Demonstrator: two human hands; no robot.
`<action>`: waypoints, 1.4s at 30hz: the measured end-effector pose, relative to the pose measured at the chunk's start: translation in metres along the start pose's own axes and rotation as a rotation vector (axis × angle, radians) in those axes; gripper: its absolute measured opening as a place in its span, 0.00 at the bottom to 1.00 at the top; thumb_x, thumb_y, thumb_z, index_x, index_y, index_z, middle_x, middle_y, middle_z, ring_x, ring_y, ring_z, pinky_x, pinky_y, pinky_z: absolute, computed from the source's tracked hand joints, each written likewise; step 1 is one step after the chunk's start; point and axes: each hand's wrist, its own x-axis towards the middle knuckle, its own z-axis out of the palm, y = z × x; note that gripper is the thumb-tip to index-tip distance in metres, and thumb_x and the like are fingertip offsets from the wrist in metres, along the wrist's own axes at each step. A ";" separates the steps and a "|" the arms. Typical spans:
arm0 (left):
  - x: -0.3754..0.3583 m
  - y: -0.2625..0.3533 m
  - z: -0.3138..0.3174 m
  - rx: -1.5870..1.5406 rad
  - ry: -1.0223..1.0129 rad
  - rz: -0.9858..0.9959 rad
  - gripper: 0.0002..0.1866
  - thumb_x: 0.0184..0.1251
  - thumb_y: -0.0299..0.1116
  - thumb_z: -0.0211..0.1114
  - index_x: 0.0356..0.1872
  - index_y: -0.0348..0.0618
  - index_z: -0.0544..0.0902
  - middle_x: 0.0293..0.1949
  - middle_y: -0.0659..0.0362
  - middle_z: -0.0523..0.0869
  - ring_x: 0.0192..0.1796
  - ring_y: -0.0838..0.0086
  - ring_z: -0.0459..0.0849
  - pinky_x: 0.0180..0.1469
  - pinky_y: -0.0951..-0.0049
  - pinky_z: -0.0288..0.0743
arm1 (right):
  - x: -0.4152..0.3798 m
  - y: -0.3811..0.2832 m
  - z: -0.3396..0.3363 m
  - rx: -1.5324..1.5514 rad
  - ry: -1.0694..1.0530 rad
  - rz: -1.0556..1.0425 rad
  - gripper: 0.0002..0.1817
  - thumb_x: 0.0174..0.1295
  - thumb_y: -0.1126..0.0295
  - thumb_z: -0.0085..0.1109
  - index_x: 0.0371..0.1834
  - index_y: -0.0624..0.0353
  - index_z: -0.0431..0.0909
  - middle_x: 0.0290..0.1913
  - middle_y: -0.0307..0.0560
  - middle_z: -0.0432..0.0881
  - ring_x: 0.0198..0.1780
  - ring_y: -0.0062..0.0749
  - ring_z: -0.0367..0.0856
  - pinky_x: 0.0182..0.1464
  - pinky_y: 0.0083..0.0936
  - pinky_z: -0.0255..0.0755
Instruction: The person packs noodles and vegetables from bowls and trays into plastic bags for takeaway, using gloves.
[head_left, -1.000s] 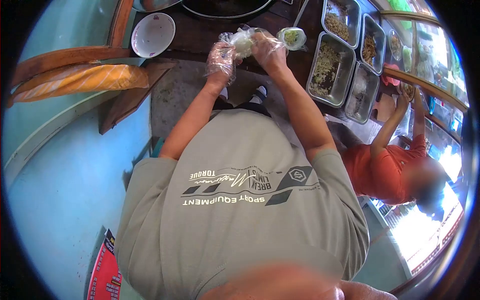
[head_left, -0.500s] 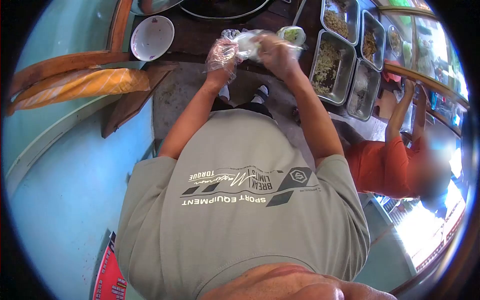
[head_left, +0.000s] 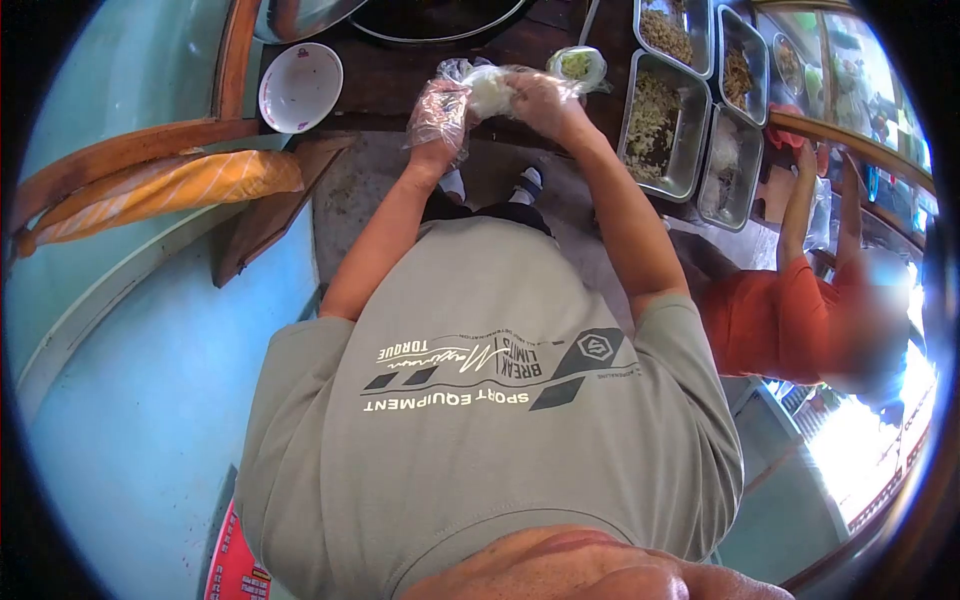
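Note:
My left hand (head_left: 439, 115), in a clear plastic glove, is closed around the left side of a white lump in clear plastic (head_left: 489, 92). My right hand (head_left: 545, 104) pinches the lump's right side, with clear plastic showing around its fingers. I cannot tell what the white lump is. Both hands are over the near edge of the dark wooden counter (head_left: 400, 75). Just beyond my right hand sits a clear plastic bag of chopped green pieces (head_left: 577, 66).
A white bowl (head_left: 301, 88) stands left, near a large dark pan (head_left: 435, 20). Metal trays of chopped food (head_left: 652, 125) line the right. An orange cloth (head_left: 165, 195) hangs on the left rail. A person in a red-orange shirt (head_left: 765, 325) reaches toward the counter at right.
My right hand has moved slightly left and steadied against the white lump; it was blurred by motion before. The green bag now shows more fully. The other person's arms have shifted.

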 end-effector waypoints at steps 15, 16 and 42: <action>-0.016 0.042 -0.015 -0.140 -0.060 -0.217 0.13 0.76 0.31 0.64 0.56 0.38 0.77 0.38 0.57 0.87 0.34 0.76 0.87 0.38 0.74 0.83 | -0.067 -0.008 -0.056 0.512 0.166 0.323 0.14 0.68 0.68 0.55 0.53 0.58 0.83 0.45 0.51 0.89 0.36 0.36 0.85 0.41 0.32 0.80; -0.015 0.038 -0.021 -0.058 -0.105 -0.146 0.14 0.75 0.29 0.64 0.57 0.39 0.77 0.40 0.56 0.87 0.35 0.76 0.87 0.39 0.74 0.83 | -0.080 -0.015 -0.071 0.602 0.182 0.470 0.14 0.70 0.68 0.55 0.54 0.57 0.83 0.46 0.48 0.90 0.35 0.31 0.85 0.39 0.29 0.79; -0.026 0.119 0.148 0.050 -0.211 0.381 0.11 0.75 0.30 0.63 0.51 0.35 0.82 0.63 0.46 0.80 0.52 0.68 0.87 0.56 0.66 0.83 | -0.273 0.293 -0.207 0.005 0.609 0.364 0.19 0.62 0.63 0.61 0.53 0.61 0.84 0.53 0.54 0.87 0.54 0.49 0.85 0.59 0.36 0.76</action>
